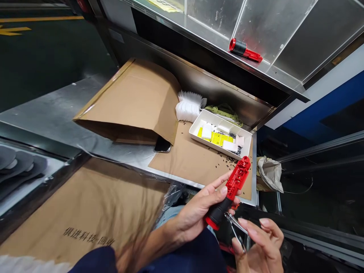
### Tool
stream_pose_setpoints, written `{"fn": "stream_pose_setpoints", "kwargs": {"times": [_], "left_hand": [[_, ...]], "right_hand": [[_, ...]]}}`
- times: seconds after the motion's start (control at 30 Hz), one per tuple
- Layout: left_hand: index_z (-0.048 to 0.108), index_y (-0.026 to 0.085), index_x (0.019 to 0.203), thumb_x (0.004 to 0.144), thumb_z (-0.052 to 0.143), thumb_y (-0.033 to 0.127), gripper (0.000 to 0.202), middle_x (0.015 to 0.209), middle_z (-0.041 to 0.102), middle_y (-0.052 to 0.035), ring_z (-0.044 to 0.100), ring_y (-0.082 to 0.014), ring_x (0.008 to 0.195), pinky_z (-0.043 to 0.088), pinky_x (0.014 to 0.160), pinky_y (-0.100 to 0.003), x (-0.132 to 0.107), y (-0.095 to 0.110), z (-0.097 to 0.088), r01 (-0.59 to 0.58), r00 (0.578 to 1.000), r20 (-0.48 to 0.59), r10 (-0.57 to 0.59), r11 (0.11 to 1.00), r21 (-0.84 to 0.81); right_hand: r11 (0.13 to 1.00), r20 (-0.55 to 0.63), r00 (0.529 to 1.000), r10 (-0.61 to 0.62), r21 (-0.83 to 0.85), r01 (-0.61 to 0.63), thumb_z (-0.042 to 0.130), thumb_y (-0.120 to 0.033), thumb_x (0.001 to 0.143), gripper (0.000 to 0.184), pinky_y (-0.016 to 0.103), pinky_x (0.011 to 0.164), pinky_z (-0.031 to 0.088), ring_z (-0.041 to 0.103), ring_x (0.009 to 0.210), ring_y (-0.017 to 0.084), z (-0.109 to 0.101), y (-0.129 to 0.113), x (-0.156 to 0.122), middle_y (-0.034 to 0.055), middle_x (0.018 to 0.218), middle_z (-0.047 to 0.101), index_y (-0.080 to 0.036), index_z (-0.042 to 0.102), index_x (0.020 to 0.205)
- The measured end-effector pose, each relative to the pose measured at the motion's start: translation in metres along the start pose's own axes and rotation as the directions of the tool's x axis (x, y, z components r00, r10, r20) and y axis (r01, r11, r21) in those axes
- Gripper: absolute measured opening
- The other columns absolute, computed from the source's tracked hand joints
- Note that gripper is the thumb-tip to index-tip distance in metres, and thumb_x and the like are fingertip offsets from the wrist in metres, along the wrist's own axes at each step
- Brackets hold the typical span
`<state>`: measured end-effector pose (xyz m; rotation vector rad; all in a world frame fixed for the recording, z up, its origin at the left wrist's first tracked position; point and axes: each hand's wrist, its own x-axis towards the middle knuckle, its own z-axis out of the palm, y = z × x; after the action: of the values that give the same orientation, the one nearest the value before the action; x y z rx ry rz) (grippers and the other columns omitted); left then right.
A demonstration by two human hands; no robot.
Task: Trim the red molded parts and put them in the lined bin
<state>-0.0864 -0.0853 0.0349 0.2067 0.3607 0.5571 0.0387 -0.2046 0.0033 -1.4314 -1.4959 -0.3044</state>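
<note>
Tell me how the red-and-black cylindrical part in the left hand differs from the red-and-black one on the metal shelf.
The held part is gripped in the left hand; the shelf part lies on the metal shelf. The held part's black half points toward the picture's bottom; the shelf part's, toward its left. Both have a red body, black section and red rim.

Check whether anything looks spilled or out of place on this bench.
Yes: small black pieces lie scattered on the brown sheet beside the white tray. The tray holds similar pieces, so these look spilled.
</note>
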Motion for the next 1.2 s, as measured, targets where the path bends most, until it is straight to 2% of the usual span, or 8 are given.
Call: {"fn": "stream_pose_setpoints", "kwargs": {"times": [0.17,0.37,0.43,0.57,0.73,0.87,1.03,1.2], "left_hand": [[0.062,0.023,0.137,0.078,0.083,0.025,0.063,0.106,0.074,-0.0081,0.069,-0.0137,0.081,0.056,0.067,-0.019,-0.006,0.0,0.002,0.016,0.999,-0.047,-0.014,0.999,0.046],[0.062,0.025,0.136,0.074,0.086,0.03,0.066,0.108,0.073,-0.0084,0.067,-0.0118,0.075,0.056,0.066,-0.019,-0.006,-0.002,0.0,0.048,0.997,-0.065,-0.042,0.995,0.085],[0.064,0.026,0.135,0.073,0.087,0.032,0.066,0.107,0.073,-0.0078,0.067,-0.0117,0.074,0.056,0.064,-0.019,-0.005,-0.002,0.0,0.046,0.997,-0.069,-0.039,0.995,0.092],[0.065,0.024,0.134,0.073,0.088,0.03,0.065,0.103,0.073,-0.0073,0.067,-0.0125,0.076,0.056,0.065,-0.019,-0.004,-0.003,0.0,0.042,0.997,-0.067,-0.036,0.995,0.09],[0.061,0.025,0.138,0.077,0.084,0.03,0.065,0.105,0.072,-0.0088,0.067,-0.012,0.077,0.054,0.063,-0.018,-0.004,-0.003,-0.004,0.047,0.998,-0.048,-0.042,0.993,0.107],[0.059,0.025,0.139,0.08,0.082,0.03,0.064,0.108,0.071,-0.0089,0.066,-0.0116,0.076,0.054,0.065,-0.018,-0.003,-0.002,-0.003,0.04,0.998,-0.05,-0.034,0.992,0.122],[0.061,0.022,0.137,0.078,0.083,0.027,0.064,0.106,0.071,-0.0093,0.067,-0.0138,0.08,0.056,0.066,-0.02,-0.001,-0.002,0.0,0.049,0.998,-0.043,-0.046,0.997,0.063],[0.062,0.022,0.135,0.077,0.084,0.027,0.063,0.105,0.07,-0.009,0.068,-0.0146,0.083,0.056,0.064,-0.019,0.0,-0.003,0.0,0.078,0.996,-0.047,-0.075,0.995,0.057]], "right_hand": [[0.981,-0.061,0.98,0.191,-0.013,-0.192,0.071,-0.033,0.087,0.016,0.04,0.08,0.04,0.055,0.101,0.026,0.001,-0.012,-0.005,0.004,0.085,0.073,-0.027,0.058,0.093],[1.0,0.022,1.0,0.013,0.009,-0.014,0.078,-0.029,0.08,0.024,0.037,0.074,0.044,0.058,0.096,0.025,-0.004,-0.002,-0.002,0.0024,0.081,0.074,-0.027,0.061,0.097],[0.999,-0.001,0.999,0.041,0.023,-0.041,0.076,-0.028,0.082,0.022,0.037,0.076,0.042,0.055,0.098,0.025,-0.002,-0.004,-0.001,0.0024,0.081,0.074,-0.026,0.061,0.098],[0.979,-0.067,0.977,0.204,0.039,-0.202,0.072,-0.028,0.086,0.015,0.039,0.08,0.039,0.05,0.104,0.026,0.004,-0.015,-0.002,0.0043,0.085,0.073,-0.026,0.06,0.095],[0.997,-0.004,0.997,0.081,0.015,-0.08,0.075,-0.026,0.082,0.019,0.038,0.074,0.041,0.051,0.095,0.026,0.002,-0.011,-0.001,0.005,0.082,0.074,-0.025,0.064,0.097],[0.995,-0.013,0.995,0.096,-0.006,-0.096,0.075,-0.031,0.082,0.019,0.041,0.077,0.041,0.05,0.088,0.026,-0.003,-0.006,-0.001,0.0048,0.079,0.074,-0.025,0.064,0.095],[0.99,-0.121,0.982,0.143,0.038,-0.139,0.077,-0.033,0.079,0.025,0.044,0.089,0.036,0.047,0.084,0.025,-0.014,0.0,-0.005,0.002,0.074,0.07,-0.026,0.062,0.098],[0.988,-0.026,0.988,0.15,-0.024,-0.151,0.078,-0.037,0.079,0.027,0.043,0.085,0.037,0.047,0.086,0.025,-0.013,-0.004,-0.006,0.0041,0.08,0.072,-0.027,0.061,0.097]]}}
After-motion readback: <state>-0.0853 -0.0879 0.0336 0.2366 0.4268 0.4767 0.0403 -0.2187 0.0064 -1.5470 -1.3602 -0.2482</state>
